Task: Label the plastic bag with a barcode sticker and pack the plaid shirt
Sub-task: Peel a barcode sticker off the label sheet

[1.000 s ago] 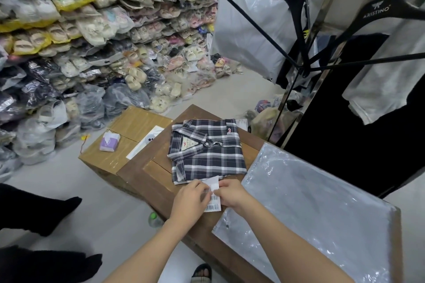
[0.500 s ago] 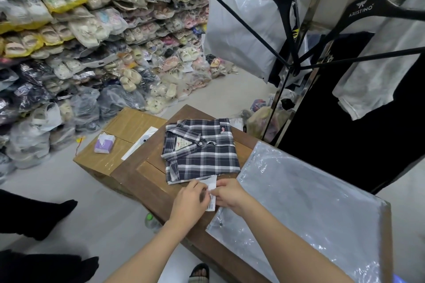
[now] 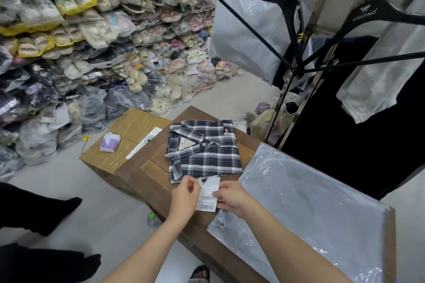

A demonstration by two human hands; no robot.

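Note:
A folded dark plaid shirt (image 3: 203, 148) lies on the wooden table (image 3: 147, 176), collar towards the far left. A large clear plastic bag (image 3: 305, 204) lies flat on the table to its right. Both hands hold a white barcode sticker sheet (image 3: 208, 197) just in front of the shirt's near edge. My left hand (image 3: 185, 195) pinches a peeled white corner at the sheet's top left. My right hand (image 3: 232, 197) grips the sheet's right side, resting over the bag's near-left corner.
A cardboard box (image 3: 119, 145) with a purple tissue pack (image 3: 110, 143) stands left of the table. Bagged shoes are piled along the left wall (image 3: 80, 41). A clothes rack with black hangers (image 3: 296, 37) stands at the back right. Dark-socked feet (image 3: 34, 209) are at lower left.
The hands have drawn slightly apart, and a white corner of the sticker sheet now stands peeled up in the left fingers. More of the barcode sheet shows between the hands.

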